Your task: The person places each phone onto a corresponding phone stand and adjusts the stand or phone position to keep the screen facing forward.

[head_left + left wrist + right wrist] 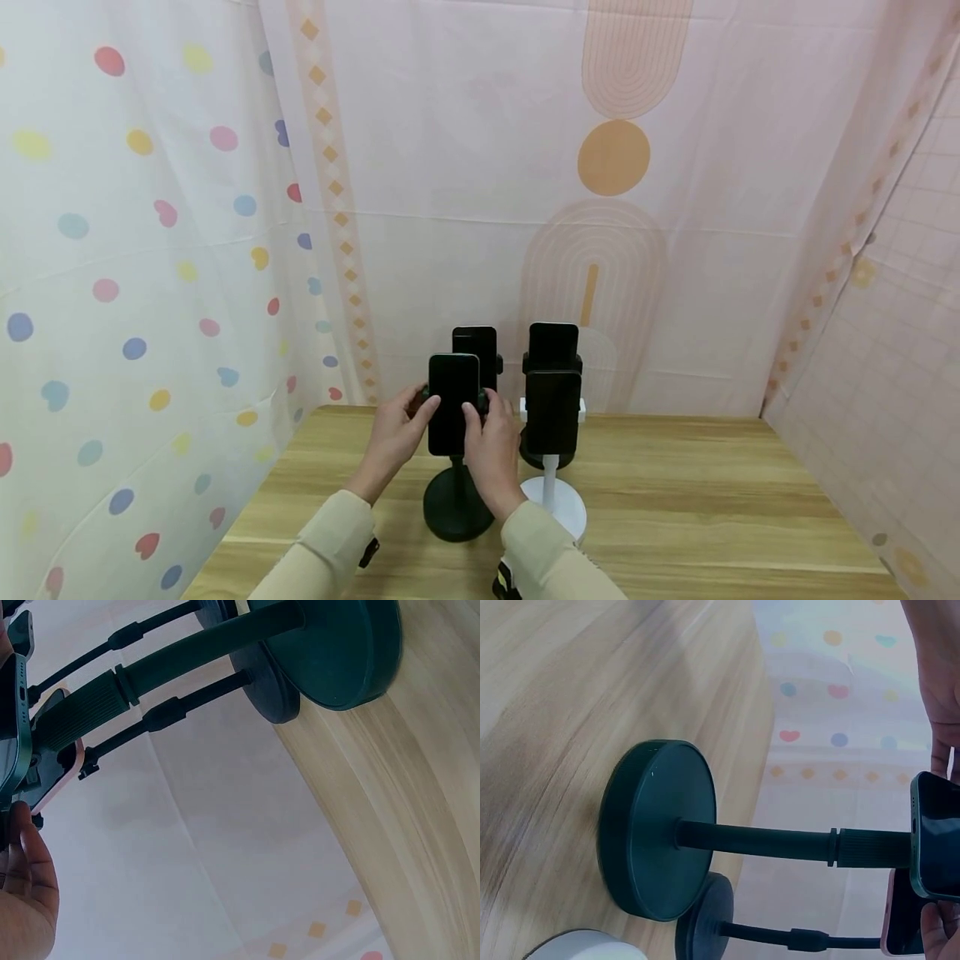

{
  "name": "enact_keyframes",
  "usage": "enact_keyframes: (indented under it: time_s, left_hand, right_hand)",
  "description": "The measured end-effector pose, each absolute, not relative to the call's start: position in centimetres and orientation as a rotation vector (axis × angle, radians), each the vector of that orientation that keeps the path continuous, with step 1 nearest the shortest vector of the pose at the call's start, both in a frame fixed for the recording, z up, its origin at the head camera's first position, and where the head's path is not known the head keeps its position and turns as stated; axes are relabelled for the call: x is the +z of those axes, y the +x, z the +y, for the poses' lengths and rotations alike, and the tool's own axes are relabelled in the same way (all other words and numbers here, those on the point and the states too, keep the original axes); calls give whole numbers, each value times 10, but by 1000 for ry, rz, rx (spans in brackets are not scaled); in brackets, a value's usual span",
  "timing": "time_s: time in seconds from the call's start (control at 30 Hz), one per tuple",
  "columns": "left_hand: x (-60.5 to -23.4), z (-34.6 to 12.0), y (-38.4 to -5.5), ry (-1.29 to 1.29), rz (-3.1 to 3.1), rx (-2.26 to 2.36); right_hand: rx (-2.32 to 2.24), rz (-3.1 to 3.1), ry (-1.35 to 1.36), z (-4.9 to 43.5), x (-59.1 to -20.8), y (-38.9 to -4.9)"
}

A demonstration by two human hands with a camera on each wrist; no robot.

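A black-screened smartphone (453, 408) stands upright in the clamp of a dark green phone stand (457, 507). My left hand (393, 429) holds its left side, thumb at the front edge and fingers by the clamp. On the opposite side my right hand (492, 450) holds it likewise, thumb on the screen's edge. The left wrist view shows the left hand's fingers (30, 862) by the phone's edge; part of this grip is cut off. From the right wrist, the phone's lower end (937, 836) sits above the ribbed stem (874, 847), with the right thumb (933, 930) beside it.
Close behind is another upright phone (472, 340). To the right, a white stand (562, 504) bears a phone (553, 412), with a further phone (553, 340) on a black stand behind it. All stand on a wooden table (697, 500) before a patterned cloth (450, 275).
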State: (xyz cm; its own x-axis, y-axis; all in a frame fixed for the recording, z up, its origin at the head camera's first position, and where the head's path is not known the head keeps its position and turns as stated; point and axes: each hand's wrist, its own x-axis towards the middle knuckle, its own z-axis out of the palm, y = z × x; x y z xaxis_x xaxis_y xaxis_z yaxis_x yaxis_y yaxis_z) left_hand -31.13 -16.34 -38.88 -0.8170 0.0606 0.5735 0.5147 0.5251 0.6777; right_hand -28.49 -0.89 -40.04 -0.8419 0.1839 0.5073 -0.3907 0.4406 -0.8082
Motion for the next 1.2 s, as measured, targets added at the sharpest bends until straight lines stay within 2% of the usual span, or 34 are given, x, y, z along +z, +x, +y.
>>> enact_keyframes:
  time_s: [1.2]
  left_hand:
    - [-390, -160, -315, -481, -2261, -1226]
  right_hand:
    - [1334, -2214, 187, -4, -395, -284]
